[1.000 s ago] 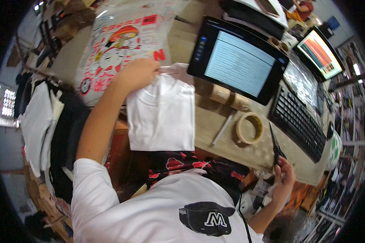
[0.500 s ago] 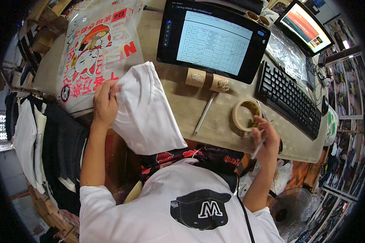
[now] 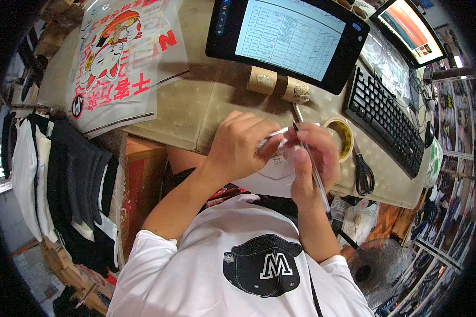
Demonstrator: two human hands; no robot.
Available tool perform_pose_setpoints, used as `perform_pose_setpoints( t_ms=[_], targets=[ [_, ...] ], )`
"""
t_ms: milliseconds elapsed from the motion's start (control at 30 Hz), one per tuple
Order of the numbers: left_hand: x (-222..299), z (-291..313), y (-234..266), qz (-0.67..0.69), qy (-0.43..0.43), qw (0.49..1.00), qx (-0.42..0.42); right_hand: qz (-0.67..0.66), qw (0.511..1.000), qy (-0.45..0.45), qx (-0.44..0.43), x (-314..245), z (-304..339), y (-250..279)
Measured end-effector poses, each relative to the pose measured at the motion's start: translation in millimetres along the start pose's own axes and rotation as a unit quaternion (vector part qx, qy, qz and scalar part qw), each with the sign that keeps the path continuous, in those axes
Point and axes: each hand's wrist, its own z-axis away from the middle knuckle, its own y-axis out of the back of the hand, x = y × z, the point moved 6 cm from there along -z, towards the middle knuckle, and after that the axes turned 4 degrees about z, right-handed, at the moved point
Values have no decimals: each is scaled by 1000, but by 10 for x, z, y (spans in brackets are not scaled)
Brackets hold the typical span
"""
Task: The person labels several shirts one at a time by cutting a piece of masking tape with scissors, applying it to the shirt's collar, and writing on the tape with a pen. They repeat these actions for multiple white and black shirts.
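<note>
Both hands meet over my lap at the table's front edge. My left hand [image 3: 241, 143] is closed on the edge of a white folded cloth [image 3: 272, 182], apparently a garment, which hangs below and between the hands with a small faint print on it. A clear ballpoint pen [image 3: 316, 177] slants through the fingers of my right hand [image 3: 320, 156]. The right fingertips also touch the upper part of the cloth beside the left hand; their exact hold there is blurred. Behind the right hand, a roll of tape [image 3: 345, 140] lies on the table, with black-handled scissors [image 3: 364, 177] near it.
A tablet [image 3: 296, 39] leans on cardboard tubes [image 3: 262, 81] at the back. A black keyboard [image 3: 383, 124] and a monitor [image 3: 410, 31] stand right. Printed plastic bags [image 3: 113, 68] lie left. Dark and white garments [image 3: 74, 174] hang at left; a fan [image 3: 378, 269] is lower right.
My left hand has moved right and brought the white cloth down toward my lap. My right hand, still with the pen, has moved left to meet it.
</note>
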Motion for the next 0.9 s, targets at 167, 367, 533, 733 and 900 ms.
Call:
perform_pose_setpoints(
  t_ms=[167, 367, 533, 733, 900],
  targets=[
    [-64, -20, 40, 67, 23, 997, 10, -87, 988, -116, 57, 315, -46, 20],
    [-204, 67, -13, 147, 120, 982, 21, 48, 983, -158, 76, 341, -71, 98],
    [-408, 159, -116, 245, 146, 958, 17, 107, 985, -118, 67, 331, -53, 47],
    [-385, 141, -109, 271, 143, 952, 27, 132, 990, -41, 8, 269, -85, -46],
    [-370, 128, -87, 250, 143, 957, 25, 155, 987, -38, -7, 271, -109, -72]
  ],
)
